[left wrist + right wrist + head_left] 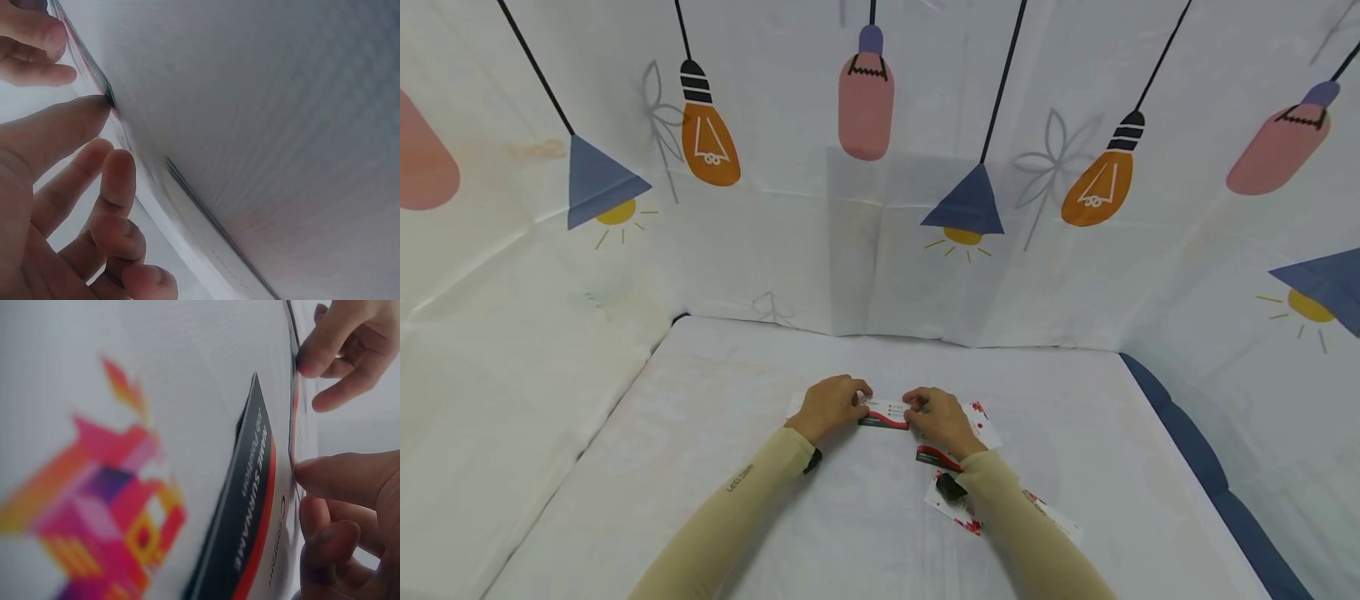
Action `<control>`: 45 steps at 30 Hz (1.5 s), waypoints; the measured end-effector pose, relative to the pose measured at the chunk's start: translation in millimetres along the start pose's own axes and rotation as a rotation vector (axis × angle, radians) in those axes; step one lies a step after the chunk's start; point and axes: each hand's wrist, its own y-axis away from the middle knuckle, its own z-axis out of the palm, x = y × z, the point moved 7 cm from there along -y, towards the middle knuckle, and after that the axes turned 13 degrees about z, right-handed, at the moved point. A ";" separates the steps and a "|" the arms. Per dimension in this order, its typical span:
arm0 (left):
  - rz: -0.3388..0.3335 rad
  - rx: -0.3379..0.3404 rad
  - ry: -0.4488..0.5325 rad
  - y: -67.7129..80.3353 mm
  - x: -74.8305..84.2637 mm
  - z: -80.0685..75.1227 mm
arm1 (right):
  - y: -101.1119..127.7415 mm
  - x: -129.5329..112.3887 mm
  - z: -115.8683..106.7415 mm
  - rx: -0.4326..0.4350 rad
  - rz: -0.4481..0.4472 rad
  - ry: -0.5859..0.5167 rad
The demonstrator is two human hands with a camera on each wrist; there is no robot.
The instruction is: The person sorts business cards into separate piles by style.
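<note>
A person in beige sleeves works at a white-covered surface [715,467], both hands meeting near its centre. The left hand [831,408] and the right hand [942,421] each pinch one end of a small business card [883,413] (white, with a red and dark wave along its lower edge), fingers curled on it. The card sits between the hands, low over the surface; whether it touches cannot be told. In the left wrist view the thumb tip [81,115] meets the card's dark edge.

At about 4 o'clock from the held card, partly under the right hand, lies a dark card with a red band [934,456]. At 5 o'clock, under the right forearm, lie white cards with red and pink printing [958,515]. A backdrop printed with hanging lamps [865,192] rises behind at 12 o'clock.
</note>
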 end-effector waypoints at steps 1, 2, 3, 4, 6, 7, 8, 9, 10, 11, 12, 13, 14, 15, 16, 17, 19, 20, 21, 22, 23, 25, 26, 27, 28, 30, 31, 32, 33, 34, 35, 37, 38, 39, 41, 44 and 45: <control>0.000 0.003 0.004 0.1 0.0 0.1 | 0.4 0.2 0.0 0.003 -0.003 -0.004; -0.001 0.005 0.007 0.2 0.0 0.3 | 0.6 0.7 0.4 0.006 -0.005 -0.006; -0.001 0.006 0.009 0.3 -0.1 0.4 | 0.8 1.7 0.9 0.006 -0.002 -0.014; -0.003 0.008 0.013 0.4 -0.1 0.3 | 0.6 2.9 1.5 0.006 0.004 -0.024; -0.006 0.011 0.022 0.7 -0.3 -0.6 | 0.8 4.4 1.9 0.003 0.019 -0.048; -0.009 0.014 0.026 0.9 -0.6 -1.2 | 0.6 5.1 2.0 0.002 0.026 -0.062; -0.012 0.016 0.030 1.1 -0.9 -1.9 | 0.9 5.0 1.9 -0.003 0.028 -0.075; -0.017 0.018 0.037 1.5 -1.3 -2.7 | 1.1 5.4 1.8 -0.008 0.038 -0.092; -0.020 0.021 0.046 1.7 -1.5 -3.5 | 1.4 5.5 1.3 -0.012 0.046 -0.110; -0.024 0.024 0.055 2.1 -1.9 -4.3 | 2.2 5.2 0.6 -0.016 0.051 -0.128; -0.029 0.028 0.066 2.4 -2.4 -4.9 | 2.9 5.2 -0.2 -0.018 0.056 -0.143; -0.032 0.031 0.075 2.5 -2.9 -5.0 | 3.8 4.8 -1.2 -0.021 0.055 -0.161; -0.034 0.034 0.088 2.6 -3.4 -5.2 | 4.8 4.5 -2.0 -0.025 0.056 -0.178; -0.035 0.036 0.098 2.7 -3.7 -5.4 | 5.4 5.0 -2.5 -0.028 0.060 -0.191; -0.035 0.038 0.111 3.0 -3.7 -5.5 | 6.0 5.0 -2.8 -0.031 0.057 -0.195; -0.037 0.040 0.125 3.4 -3.9 -5.7 | 6.4 5.1 -2.8 -0.033 0.053 -0.194; -0.032 0.040 0.150 4.2 -2.8 -6.2 | 6.9 5.2 -2.3 -0.042 0.048 -0.189; -0.030 0.038 0.159 4.7 -2.1 -6.6 | 7.3 5.4 -1.8 -0.047 0.049 -0.183; -0.029 0.034 0.170 5.3 -1.1 -7.0 | 7.8 5.4 -1.4 -0.051 0.050 -0.176; -0.028 0.032 0.182 6.0 0.0 -7.5 | 8.3 5.4 -1.1 -0.057 0.054 -0.170; -0.027 0.030 0.193 6.5 1.1 -8.0 | 8.8 5.5 -1.1 -0.061 0.058 -0.167; -0.017 0.033 0.215 7.1 3.6 -9.3 | 10.5 5.3 -2.2 -0.065 0.069 -0.165; -0.012 0.037 0.227 7.4 4.7 -9.9 | 11.4 5.3 -3.0 -0.065 0.071 -0.164; -0.004 0.044 0.237 7.6 5.8 -10.6 | 12.0 5.2 -4.1 -0.061 0.072 -0.159; 0.004 0.052 0.246 7.7 6.9 -11.4 | 12.7 5.1 -5.2 -0.059 0.075 -0.153; 0.020 0.065 0.271 8.2 9.9 -13.5 | 14.7 4.8 -7.1 -0.054 0.079 -0.145; 0.021 0.070 0.279 8.5 10.8 -14.1 | 15.8 4.6 -8.1 -0.053 0.076 -0.144; 0.024 0.073 0.288 9.0 12.0 -14.6 | 17.0 4.4 -8.8 -0.054 0.074 -0.143; 0.028 0.077 0.294 9.4 13.5 -15.6 | 18.4 4.0 -9.8 -0.055 0.071 -0.141; 0.031 0.080 0.303 9.8 15.3 -16.8 | 19.6 3.8 -10.8 -0.057 0.067 -0.142; 0.035 0.084 0.309 10.4 17.2 -18.0 | 20.8 3.7 -11.7 -0.058 0.062 -0.145; 0.045 0.092 0.311 11.1 20.6 -20.1 | 22.5 3.8 -13.6 -0.061 0.051 -0.145; 0.050 0.096 0.310 11.4 22.5 -21.4 | 23.0 4.2 -14.1 -0.063 0.049 -0.139; 0.053 0.098 0.307 11.8 24.4 -22.7 | 23.5 4.7 -14.6 -0.066 0.049 -0.133; 0.058 0.102 0.305 12.6 27.8 -24.6 | 24.6 5.8 -15.1 -0.075 0.055 -0.125; 0.059 0.103 0.300 13.1 31.7 -24.8 | 27.6 6.4 -16.8 -0.085 0.058 -0.109; 0.062 0.105 0.300 13.4 33.2 -24.6 | 28.7 6.5 -17.7 -0.086 0.058 -0.107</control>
